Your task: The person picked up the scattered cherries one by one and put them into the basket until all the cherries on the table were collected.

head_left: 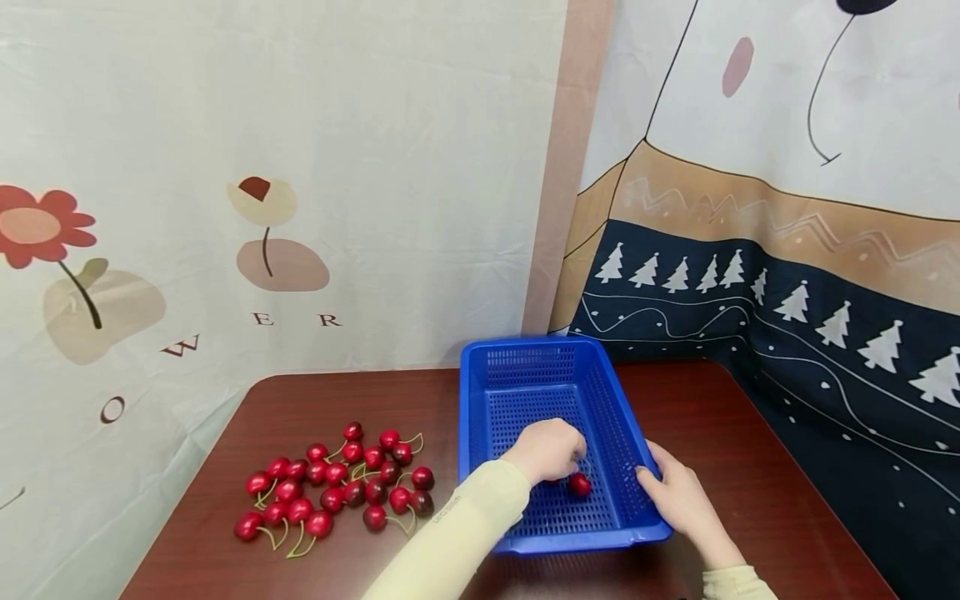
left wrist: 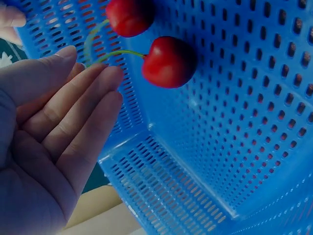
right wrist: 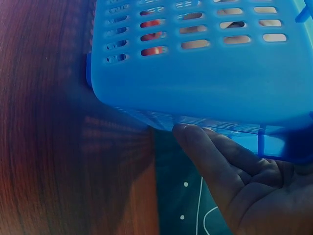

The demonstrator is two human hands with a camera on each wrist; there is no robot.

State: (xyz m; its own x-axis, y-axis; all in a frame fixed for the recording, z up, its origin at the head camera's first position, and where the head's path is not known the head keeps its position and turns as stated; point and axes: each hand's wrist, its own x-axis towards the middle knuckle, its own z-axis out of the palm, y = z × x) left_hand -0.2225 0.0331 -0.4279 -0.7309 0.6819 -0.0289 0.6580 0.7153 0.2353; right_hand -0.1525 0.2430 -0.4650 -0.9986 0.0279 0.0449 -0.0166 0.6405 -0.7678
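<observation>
A blue plastic basket (head_left: pixel 525 537) with slotted sides stands on the table. My left hand (head_left: pixel 546 450) reaches down inside it and pinches the thin green stems of a pair of cherries at the fingertips. One red cherry (head_left: pixel 579 484) hangs low near the basket floor, and the other cherry (left wrist: pixel 129 17) shows beside it in the left wrist view. On the basket's right side, my right hand (head_left: pixel 678 492) grips the rim, thumb on top and fingers against the outer wall. Left of the basket lies a loose spread of red cherries (head_left: pixel 336 473) with green stems.
The dark red-brown wooden table (head_left: pixel 420 575) bears everything. Behind it hangs a pale printed cloth (head_left: pixel 420 208), and a dark blue cloth with white trees (head_left: pixel 825 400) drops along the right edge.
</observation>
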